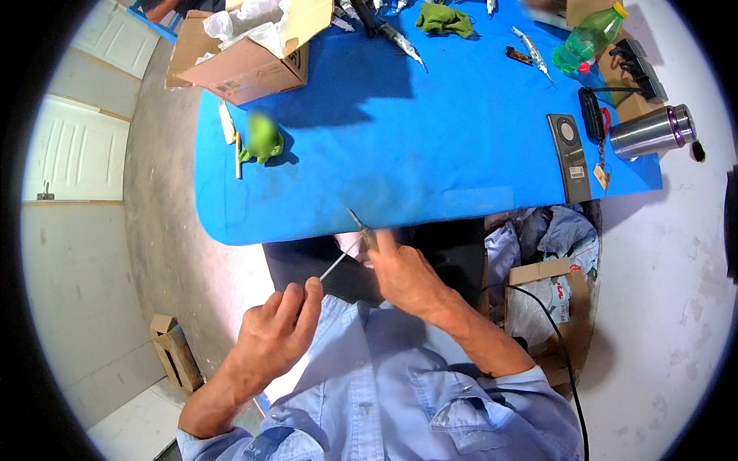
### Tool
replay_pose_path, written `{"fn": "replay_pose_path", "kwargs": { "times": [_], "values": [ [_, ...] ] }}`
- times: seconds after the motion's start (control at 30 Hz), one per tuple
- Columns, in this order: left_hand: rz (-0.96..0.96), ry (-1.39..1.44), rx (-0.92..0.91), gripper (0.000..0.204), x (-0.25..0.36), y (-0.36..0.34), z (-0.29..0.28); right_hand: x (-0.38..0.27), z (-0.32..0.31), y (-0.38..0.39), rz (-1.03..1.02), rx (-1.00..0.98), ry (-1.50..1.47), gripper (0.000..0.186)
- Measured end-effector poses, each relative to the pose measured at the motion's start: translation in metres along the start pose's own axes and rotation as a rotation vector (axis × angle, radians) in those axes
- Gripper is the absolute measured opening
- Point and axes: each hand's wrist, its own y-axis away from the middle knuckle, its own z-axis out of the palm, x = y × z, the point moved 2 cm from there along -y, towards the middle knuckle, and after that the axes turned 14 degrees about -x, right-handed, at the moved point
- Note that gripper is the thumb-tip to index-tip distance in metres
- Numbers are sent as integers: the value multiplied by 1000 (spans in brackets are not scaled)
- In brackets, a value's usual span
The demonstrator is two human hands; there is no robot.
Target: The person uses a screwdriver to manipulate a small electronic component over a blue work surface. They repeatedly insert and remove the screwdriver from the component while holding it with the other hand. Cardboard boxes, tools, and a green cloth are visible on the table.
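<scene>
Just in front of the table's near edge, my left hand [280, 326] is closed, pinching a thin pale rod [338, 263] between thumb and fingers. The rod slants up and right toward my right hand [403, 276]. That hand is closed round a small greenish-brown piece [369, 237], its kind unclear. A thin dark tip [353, 216] sticks out beyond the piece; I cannot tell whether it belongs to the rod. A small green figure [263, 140], blurred in its upper part, stands at the table's left side. Beside it lie a short pale stick [238, 156] and a narrow white-and-yellow item [227, 123].
On the blue table [346, 169], a cardboard box [254, 73] stands back left. Pen-shaped tools [532, 54] and a green lump [444, 21] lie farther back. Rightward are a dark flat device [569, 157], steel flask [649, 132] and green bottle [590, 42]. A black cable [565, 346] hangs right.
</scene>
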Motion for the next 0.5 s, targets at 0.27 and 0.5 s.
{"fn": "replay_pose_path", "kwargs": {
  "times": [0.27, 0.5],
  "values": [
    [-204, 573, 99, 21, -7, -6, 2, 5, 2, 0, 23, -20, 82, 45],
    [-656, 1957, -108, 20, -37, 0, 39, 10, 3, 0, 72, -59, 104, 47]
  ]
}}
